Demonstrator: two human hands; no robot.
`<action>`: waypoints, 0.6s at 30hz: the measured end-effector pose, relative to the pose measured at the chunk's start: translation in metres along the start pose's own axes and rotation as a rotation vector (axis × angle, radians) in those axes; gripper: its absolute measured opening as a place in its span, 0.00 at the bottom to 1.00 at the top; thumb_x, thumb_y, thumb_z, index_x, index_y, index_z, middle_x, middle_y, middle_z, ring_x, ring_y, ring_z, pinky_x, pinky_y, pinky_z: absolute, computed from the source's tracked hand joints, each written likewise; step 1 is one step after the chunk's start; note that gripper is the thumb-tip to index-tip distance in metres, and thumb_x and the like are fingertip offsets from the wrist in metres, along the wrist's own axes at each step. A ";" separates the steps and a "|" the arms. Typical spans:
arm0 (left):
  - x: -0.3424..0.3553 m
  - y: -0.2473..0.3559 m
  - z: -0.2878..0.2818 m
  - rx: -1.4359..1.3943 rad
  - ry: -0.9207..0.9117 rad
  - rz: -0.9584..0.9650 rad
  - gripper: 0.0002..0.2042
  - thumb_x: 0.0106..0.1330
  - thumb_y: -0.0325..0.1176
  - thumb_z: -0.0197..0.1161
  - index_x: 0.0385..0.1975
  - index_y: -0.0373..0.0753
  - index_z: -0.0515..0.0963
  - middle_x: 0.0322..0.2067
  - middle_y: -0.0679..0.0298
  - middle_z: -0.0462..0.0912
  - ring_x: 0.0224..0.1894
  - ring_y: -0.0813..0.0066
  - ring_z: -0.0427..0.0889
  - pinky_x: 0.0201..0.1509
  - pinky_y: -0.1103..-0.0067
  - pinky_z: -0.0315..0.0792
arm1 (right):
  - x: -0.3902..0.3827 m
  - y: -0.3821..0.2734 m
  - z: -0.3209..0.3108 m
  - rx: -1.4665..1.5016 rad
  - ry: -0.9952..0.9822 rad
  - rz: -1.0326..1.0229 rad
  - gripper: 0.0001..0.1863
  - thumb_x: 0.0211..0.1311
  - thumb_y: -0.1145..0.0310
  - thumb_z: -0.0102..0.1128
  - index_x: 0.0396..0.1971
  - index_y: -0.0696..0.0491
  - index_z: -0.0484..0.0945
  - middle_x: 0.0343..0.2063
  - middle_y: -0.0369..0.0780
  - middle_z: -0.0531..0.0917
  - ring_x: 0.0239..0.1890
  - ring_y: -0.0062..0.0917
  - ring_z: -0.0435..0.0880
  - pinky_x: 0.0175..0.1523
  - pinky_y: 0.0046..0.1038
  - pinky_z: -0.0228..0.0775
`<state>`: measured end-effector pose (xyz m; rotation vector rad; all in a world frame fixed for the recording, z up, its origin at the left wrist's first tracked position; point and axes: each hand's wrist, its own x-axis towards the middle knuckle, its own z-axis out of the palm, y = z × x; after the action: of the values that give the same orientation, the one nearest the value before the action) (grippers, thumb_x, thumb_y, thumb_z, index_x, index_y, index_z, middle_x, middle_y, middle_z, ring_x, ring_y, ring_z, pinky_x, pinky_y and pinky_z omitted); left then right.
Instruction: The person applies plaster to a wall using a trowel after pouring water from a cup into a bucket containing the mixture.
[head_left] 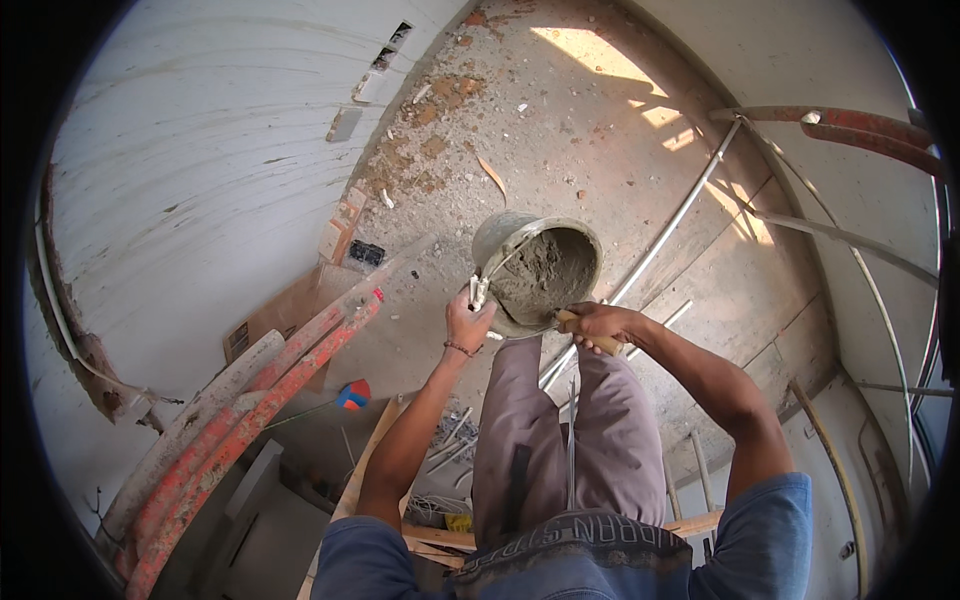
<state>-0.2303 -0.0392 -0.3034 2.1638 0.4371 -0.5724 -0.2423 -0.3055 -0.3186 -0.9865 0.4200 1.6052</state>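
Observation:
A pale plastic bucket (493, 240) holds wet grey mortar (545, 262) in front of my legs. My left hand (467, 318) is closed at the bucket's left side, on its wire handle with small white pieces (479, 290) at the fingers. My right hand (600, 325) grips the wooden handle of a trowel (578, 324) at the bucket's right rim. The trowel's blade is down in the mortar and mostly hidden.
Dusty floor with rubble (450, 130) lies below. Scuffed red poles (262, 425) lean at lower left by the white wall (160, 230). Long white pipes (680, 210) cross the right side. Timber (690, 522) runs behind my legs. Cardboard (270, 315) rests along the left wall.

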 end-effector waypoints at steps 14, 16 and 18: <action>0.025 0.004 0.020 -0.312 -0.028 -0.019 0.05 0.53 0.25 0.58 0.21 0.31 0.71 0.18 0.72 0.71 0.22 0.87 0.65 0.23 0.79 0.64 | -0.083 -0.056 -0.032 0.426 0.184 -0.104 0.18 0.70 0.58 0.42 0.42 0.59 0.71 0.19 0.32 0.70 0.14 0.13 0.67 0.13 0.15 0.62; 0.022 0.005 0.028 -0.203 0.014 0.017 0.09 0.50 0.29 0.60 0.19 0.31 0.69 0.16 0.62 0.72 0.19 0.73 0.68 0.26 0.72 0.66 | -0.055 -0.062 -0.036 0.040 0.336 -0.064 0.19 0.70 0.57 0.39 0.43 0.58 0.70 0.20 0.33 0.70 0.15 0.13 0.68 0.15 0.18 0.66; 0.022 0.001 0.033 -0.119 0.042 0.013 0.11 0.48 0.32 0.61 0.17 0.31 0.69 0.14 0.56 0.72 0.18 0.63 0.69 0.27 0.68 0.67 | -0.030 -0.059 -0.021 -0.179 0.308 -0.051 0.18 0.70 0.57 0.39 0.41 0.58 0.69 0.21 0.33 0.70 0.17 0.14 0.70 0.17 0.19 0.68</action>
<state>-0.2199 -0.0633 -0.3327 2.0668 0.4680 -0.4828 -0.1799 -0.3228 -0.2940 -1.3788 0.4612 1.4661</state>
